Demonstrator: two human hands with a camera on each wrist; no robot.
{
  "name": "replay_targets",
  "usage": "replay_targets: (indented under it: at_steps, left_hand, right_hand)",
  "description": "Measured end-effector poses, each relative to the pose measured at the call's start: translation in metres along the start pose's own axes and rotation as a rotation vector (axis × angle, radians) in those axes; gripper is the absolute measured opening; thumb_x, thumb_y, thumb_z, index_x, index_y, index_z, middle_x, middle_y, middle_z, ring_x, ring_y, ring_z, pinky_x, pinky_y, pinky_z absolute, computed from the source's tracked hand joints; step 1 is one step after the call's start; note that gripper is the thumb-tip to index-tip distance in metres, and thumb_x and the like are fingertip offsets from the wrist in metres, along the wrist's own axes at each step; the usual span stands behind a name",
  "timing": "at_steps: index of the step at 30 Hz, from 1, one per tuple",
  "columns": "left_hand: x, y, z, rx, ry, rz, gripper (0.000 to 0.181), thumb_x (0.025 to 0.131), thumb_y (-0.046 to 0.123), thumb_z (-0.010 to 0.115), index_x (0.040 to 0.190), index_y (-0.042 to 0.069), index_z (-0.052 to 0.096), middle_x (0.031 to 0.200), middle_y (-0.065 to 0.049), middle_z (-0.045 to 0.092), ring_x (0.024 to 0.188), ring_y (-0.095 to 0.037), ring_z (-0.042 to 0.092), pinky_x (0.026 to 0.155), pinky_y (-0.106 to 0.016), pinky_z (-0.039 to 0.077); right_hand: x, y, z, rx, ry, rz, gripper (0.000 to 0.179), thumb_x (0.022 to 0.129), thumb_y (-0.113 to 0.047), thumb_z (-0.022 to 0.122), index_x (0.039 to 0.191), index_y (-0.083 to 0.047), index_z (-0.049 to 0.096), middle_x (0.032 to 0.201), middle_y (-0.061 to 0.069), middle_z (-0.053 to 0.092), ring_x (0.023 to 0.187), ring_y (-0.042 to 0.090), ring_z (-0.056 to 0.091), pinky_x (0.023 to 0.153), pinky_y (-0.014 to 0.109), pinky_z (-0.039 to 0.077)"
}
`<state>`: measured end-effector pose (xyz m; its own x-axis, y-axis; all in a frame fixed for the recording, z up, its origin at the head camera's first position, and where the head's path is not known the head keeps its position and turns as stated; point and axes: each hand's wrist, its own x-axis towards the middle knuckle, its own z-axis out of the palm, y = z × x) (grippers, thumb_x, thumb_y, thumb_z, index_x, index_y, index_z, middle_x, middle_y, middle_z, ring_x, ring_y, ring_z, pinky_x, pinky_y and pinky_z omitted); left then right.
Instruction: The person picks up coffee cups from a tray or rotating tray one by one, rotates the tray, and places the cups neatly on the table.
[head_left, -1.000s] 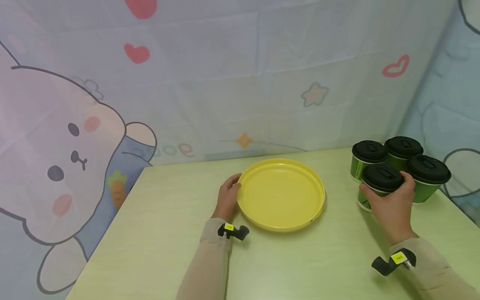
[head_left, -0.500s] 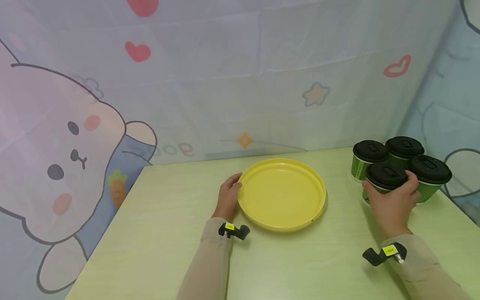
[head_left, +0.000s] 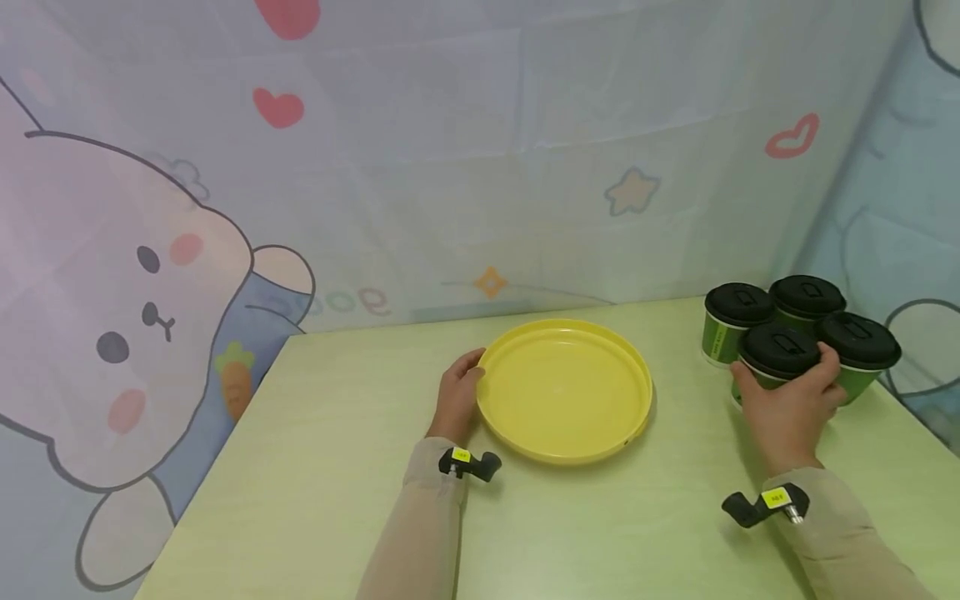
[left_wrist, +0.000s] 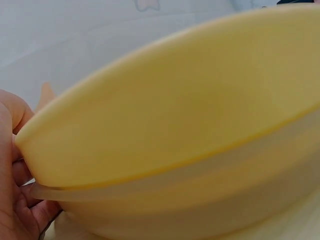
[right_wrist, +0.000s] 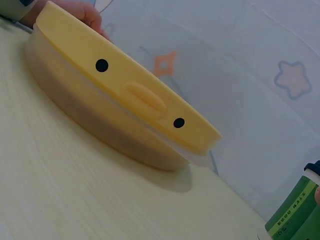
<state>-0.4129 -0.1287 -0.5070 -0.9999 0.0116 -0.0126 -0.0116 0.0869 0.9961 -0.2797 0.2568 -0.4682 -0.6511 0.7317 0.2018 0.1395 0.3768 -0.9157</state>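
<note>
My left hand grips the left edge of a round yellow tray with a raised rim. In the left wrist view, fingers curl at its side, by a paler lower part. The right wrist view shows two black dots and a beak-like bump on the tray's side. On the right, my right hand grips a green paper cup with a black lid, thumb at its left and fingers at its right. The palm hides much of this cup's body.
Close around the held cup stand more lidded green cups: one behind left, one behind and one at right. Everything is on a pale yellow-green table. A printed cloth backdrop borders its far edge.
My right hand has shifted the held cup slightly right, closer to the other cups; most of this came in the first half second. My left hand and the tray stay in place.
</note>
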Motion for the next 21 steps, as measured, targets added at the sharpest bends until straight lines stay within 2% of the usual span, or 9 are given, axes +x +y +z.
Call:
replay_targets:
  at_steps: [6, 10, 12, 14, 16, 18, 21]
  left_hand:
    - [0.0, -0.001, -0.003, -0.007, 0.0, 0.014, 0.036, 0.101, 0.02, 0.054, 0.135, 0.02, 0.065, 0.137, 0.001, 0.061, 0.124, -0.02, 0.057, 0.108, -0.041, 0.044]
    - [0.0, 0.001, -0.004, -0.018, -0.002, 0.03, 0.036, 0.101, 0.02, 0.053, 0.134, 0.019, 0.066, 0.135, 0.0, 0.063, 0.121, -0.021, 0.059, 0.106, -0.042, 0.045]
    - [-0.001, 0.002, -0.005, -0.016, 0.002, 0.039, 0.037, 0.1, 0.02, 0.052, 0.134, 0.018, 0.065, 0.135, -0.001, 0.063, 0.122, -0.022, 0.059, 0.106, -0.043, 0.045]
    - [-0.002, 0.002, -0.005, -0.005, 0.008, 0.037, 0.038, 0.1, 0.021, 0.052, 0.136, 0.018, 0.064, 0.137, -0.001, 0.062, 0.125, -0.022, 0.056, 0.108, -0.043, 0.043]
    - [-0.004, 0.003, -0.005, 0.011, 0.01, 0.029, 0.039, 0.101, 0.022, 0.051, 0.138, 0.018, 0.062, 0.14, -0.001, 0.06, 0.13, -0.023, 0.053, 0.11, -0.044, 0.041]
    - [-0.005, 0.005, -0.006, 0.042, 0.014, 0.04, 0.041, 0.102, 0.024, 0.05, 0.141, 0.018, 0.06, 0.143, -0.001, 0.057, 0.134, -0.023, 0.05, 0.113, -0.044, 0.039]
    - [-0.006, 0.016, -0.01, 0.088, 0.037, 0.09, 0.041, 0.104, 0.026, 0.048, 0.143, 0.017, 0.057, 0.147, -0.002, 0.054, 0.138, -0.025, 0.046, 0.114, -0.046, 0.038]
  right_hand:
    - [-0.005, 0.008, -0.003, -0.042, -0.014, -0.049, 0.107, 0.088, -0.038, 0.076, 0.16, -0.028, -0.001, 0.15, 0.032, 0.015, 0.137, 0.047, 0.022, 0.111, 0.062, 0.027]
    - [-0.013, 0.009, -0.01, -0.088, -0.027, -0.088, 0.114, 0.087, -0.038, 0.077, 0.161, -0.028, -0.009, 0.148, 0.034, 0.013, 0.132, 0.051, 0.023, 0.104, 0.067, 0.028]
    - [-0.017, 0.007, -0.013, -0.089, 0.0, -0.127, 0.112, 0.087, -0.037, 0.076, 0.16, -0.028, -0.008, 0.149, 0.032, 0.012, 0.132, 0.051, 0.023, 0.102, 0.07, 0.026]
    - [-0.019, 0.003, -0.015, -0.073, 0.06, -0.21, 0.106, 0.087, -0.037, 0.076, 0.16, -0.026, -0.001, 0.148, 0.029, 0.014, 0.132, 0.049, 0.024, 0.101, 0.07, 0.024]
    - [-0.018, -0.004, -0.014, -0.04, 0.136, -0.347, 0.097, 0.087, -0.033, 0.076, 0.158, -0.023, 0.011, 0.148, 0.027, 0.02, 0.134, 0.046, 0.024, 0.104, 0.067, 0.022]
    - [-0.015, -0.015, -0.011, 0.004, 0.196, -0.486, 0.086, 0.087, -0.03, 0.074, 0.155, -0.019, 0.022, 0.145, 0.02, 0.029, 0.13, 0.04, 0.028, 0.107, 0.058, 0.024]
    - [-0.01, -0.039, -0.002, 0.089, 0.185, -0.665, 0.068, 0.088, -0.022, 0.069, 0.147, -0.011, 0.036, 0.137, 0.0, 0.036, 0.116, 0.029, 0.035, 0.103, 0.039, 0.029]
